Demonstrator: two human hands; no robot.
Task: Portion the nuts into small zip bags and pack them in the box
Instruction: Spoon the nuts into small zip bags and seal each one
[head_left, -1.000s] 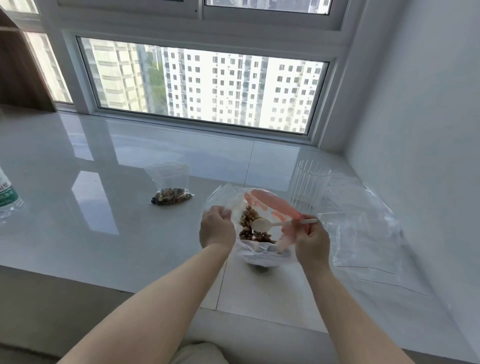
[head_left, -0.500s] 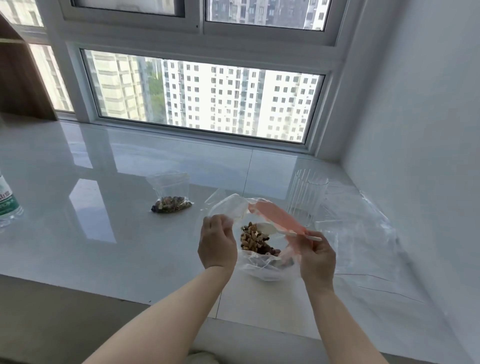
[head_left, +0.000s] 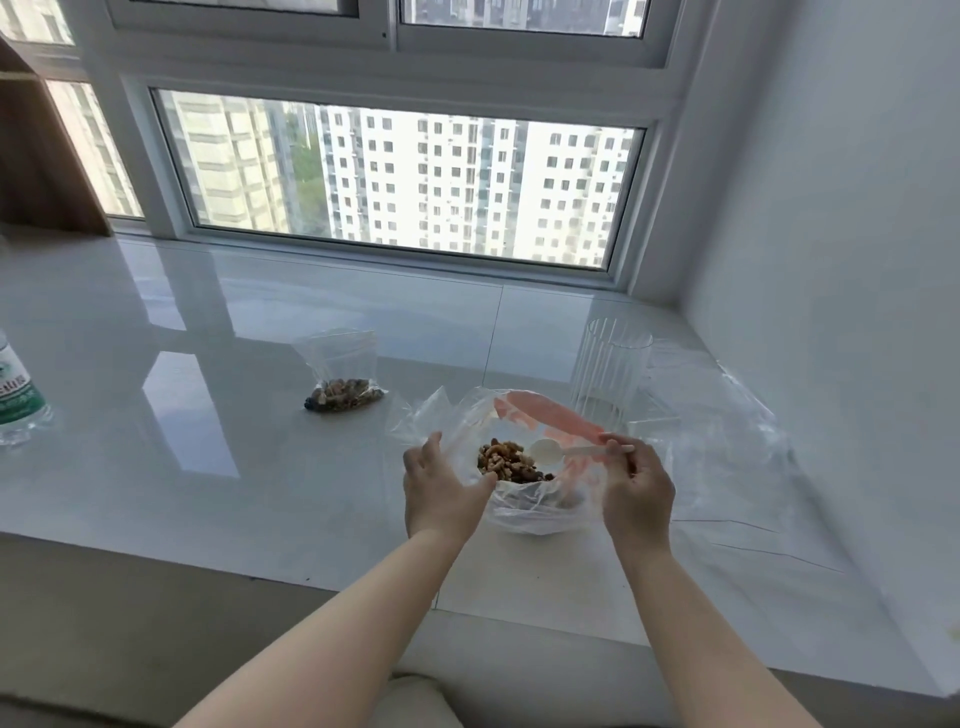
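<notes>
A white glossy sill runs from the window to a near edge under the forearms; its right end meets a wall, and its left and middle lie open. Flat clear plastic sheets cover the right corner, reaching the wall. Just left of them stands a ribbed glass, upright, close behind the big bag. This clear bag with a pink strip sits near the front edge, its mouth spread, the nuts heaped inside. The left hand holds the bag's left rim, thumb at the edge, fingers loosely extended. The right hand pinches the handle of a white spoon, whose bowl hangs over the nuts. A small zip bag with nuts in it lies apart to the left rear. A bottle stands at the far left edge.
</notes>
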